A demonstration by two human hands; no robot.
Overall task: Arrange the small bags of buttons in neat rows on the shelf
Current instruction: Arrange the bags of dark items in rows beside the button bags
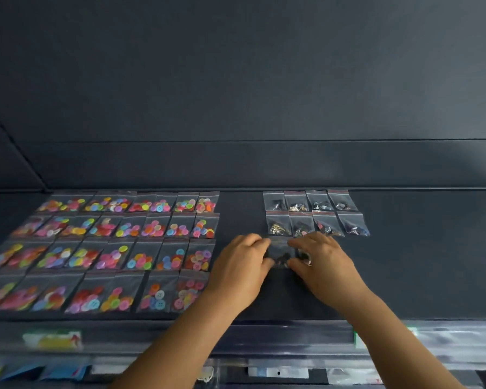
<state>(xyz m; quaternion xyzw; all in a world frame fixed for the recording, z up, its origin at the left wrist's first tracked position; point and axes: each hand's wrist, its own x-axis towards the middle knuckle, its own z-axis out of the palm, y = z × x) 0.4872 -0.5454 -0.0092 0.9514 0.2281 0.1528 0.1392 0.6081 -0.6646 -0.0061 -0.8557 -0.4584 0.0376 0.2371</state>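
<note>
Several small clear bags of bright buttons (118, 248) lie in rows on the left of the dark shelf (418, 270). To the right, two short rows of clear bags of dark and metal pieces (315, 213) lie near the back wall. Just in front of them, my left hand (244, 265) and my right hand (323, 262) pinch the two sides of one small bag of dark buttons (282, 255) flat on the shelf. A second bag under my right fingers is mostly hidden.
The dark back wall (264, 164) rises right behind the far rows. Below the shelf's front edge (264, 321) are blurred packets and labels (53, 339). Bare shelf surface stretches to the right of my hands.
</note>
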